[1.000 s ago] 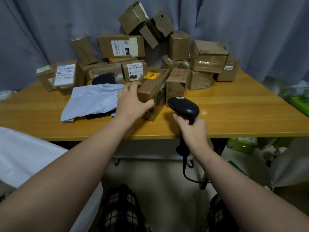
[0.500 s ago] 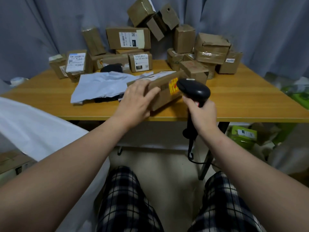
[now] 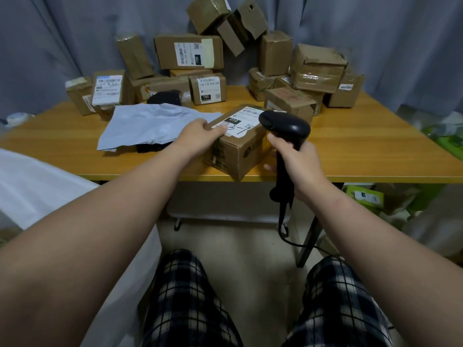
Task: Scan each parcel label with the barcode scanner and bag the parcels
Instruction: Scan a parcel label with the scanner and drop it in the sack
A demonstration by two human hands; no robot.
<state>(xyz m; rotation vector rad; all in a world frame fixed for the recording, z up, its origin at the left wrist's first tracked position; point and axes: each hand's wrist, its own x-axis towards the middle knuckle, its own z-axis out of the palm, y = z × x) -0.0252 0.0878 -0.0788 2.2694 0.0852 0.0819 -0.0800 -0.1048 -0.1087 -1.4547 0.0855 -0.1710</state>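
Counter [image 3: 363, 151]: wood, parcels [image 3: 188, 52] piled at its back, curtain [image 3: 375, 26] behind.
Hands: my left hand [image 3: 200, 139] grips box [image 3: 238, 151]; right hand [image 3: 298, 161] grips scanner [image 3: 285, 125].

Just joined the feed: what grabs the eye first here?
A labelled cardboard parcel at the table's near edge, gripped by the left hand, with the right hand holding a black barcode scanner by its label. Behind, a heap of brown parcels fills the far edge; a grey mailer bag lies to the left.

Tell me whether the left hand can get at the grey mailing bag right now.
Probably yes: the grey mailing bag lies flat on the table beside the left hand, nothing between them. It must first release the parcel it grips.
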